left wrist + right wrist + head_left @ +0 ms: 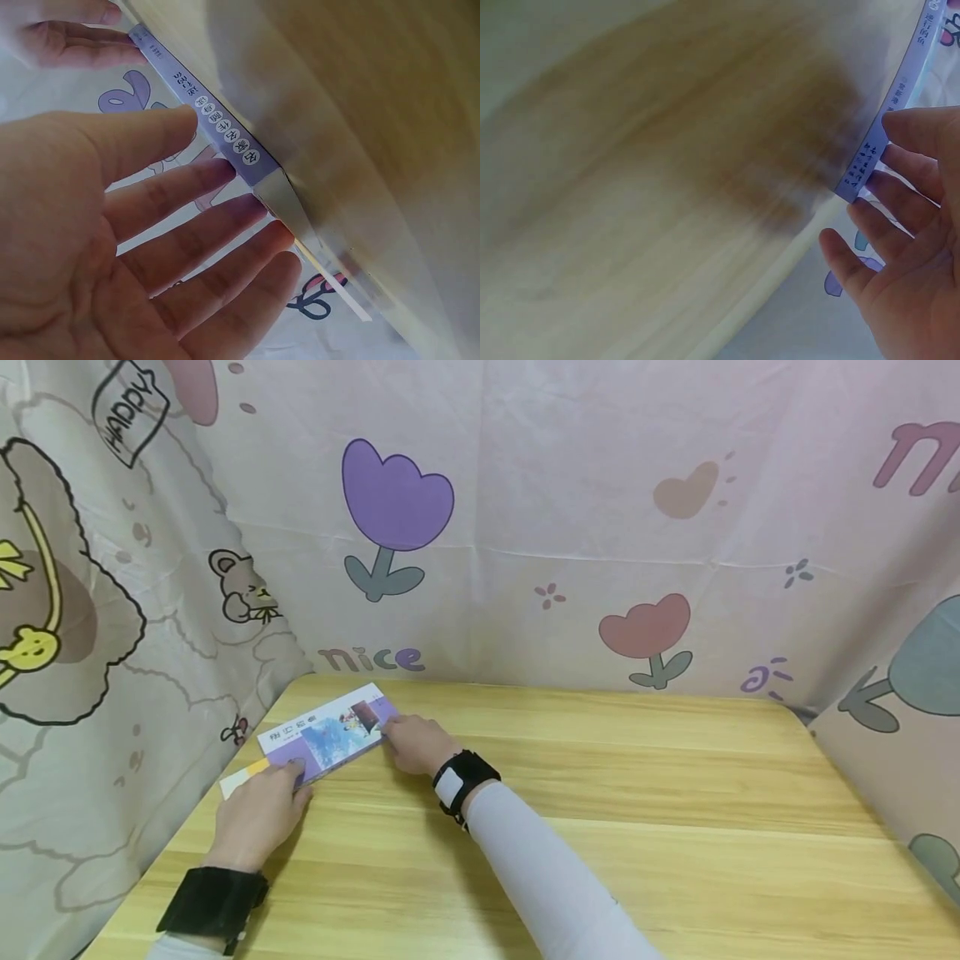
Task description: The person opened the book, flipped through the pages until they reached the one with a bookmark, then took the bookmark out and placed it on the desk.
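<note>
A long, flat purple-and-white box with a blue picture and printed characters lies slanted at the table's far left. My left hand holds its near-left end, with fingers on the top and thumb by the front edge. At that end a white flap sticks out, and a narrow white-and-yellow piece extends beyond it. My right hand holds the other end, its thumb against the printed narrow side. Both hands partly cover the box's corners in the head view.
The light wooden table stretches to the right and toward me. Printed cloth hangs along the back and both sides, close to the table's edges. Black bands are strapped on both wrists.
</note>
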`<state>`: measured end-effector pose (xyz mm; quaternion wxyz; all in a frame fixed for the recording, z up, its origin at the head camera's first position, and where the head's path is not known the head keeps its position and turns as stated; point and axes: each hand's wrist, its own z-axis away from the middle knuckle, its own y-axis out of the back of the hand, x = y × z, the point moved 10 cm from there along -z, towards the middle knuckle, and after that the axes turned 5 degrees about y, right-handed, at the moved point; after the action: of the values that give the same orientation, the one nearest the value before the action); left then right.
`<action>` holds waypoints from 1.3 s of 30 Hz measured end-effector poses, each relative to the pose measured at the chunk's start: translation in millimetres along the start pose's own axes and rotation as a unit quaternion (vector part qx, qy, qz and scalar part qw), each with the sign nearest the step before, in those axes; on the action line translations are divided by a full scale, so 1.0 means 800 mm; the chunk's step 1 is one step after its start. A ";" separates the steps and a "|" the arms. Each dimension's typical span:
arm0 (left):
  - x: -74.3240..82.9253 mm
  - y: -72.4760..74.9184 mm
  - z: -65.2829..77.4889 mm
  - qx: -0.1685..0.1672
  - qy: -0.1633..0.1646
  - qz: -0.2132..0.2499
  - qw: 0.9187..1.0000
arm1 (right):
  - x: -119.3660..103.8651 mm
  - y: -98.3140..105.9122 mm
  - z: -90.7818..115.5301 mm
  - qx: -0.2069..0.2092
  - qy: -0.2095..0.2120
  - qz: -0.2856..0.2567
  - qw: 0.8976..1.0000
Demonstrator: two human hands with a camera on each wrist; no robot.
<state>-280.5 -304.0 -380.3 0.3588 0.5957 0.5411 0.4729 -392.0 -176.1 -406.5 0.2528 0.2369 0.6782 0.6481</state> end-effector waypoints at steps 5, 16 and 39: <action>0.001 -0.001 0.002 0.000 0.000 0.002 1.000 | 0.002 0.000 0.002 0.001 -0.002 -0.002 1.000; 0.013 0.011 -0.005 0.018 -0.018 0.019 0.999 | 0.017 0.018 0.005 0.035 -0.016 0.008 0.999; 0.035 0.001 0.004 -0.002 -0.076 0.002 0.997 | -0.018 0.027 0.083 0.045 0.059 0.062 0.995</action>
<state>-277.9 -276.3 -376.0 0.3990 0.6305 0.5102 0.4277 -338.3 -133.9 -386.4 0.1611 0.2506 0.7045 0.6441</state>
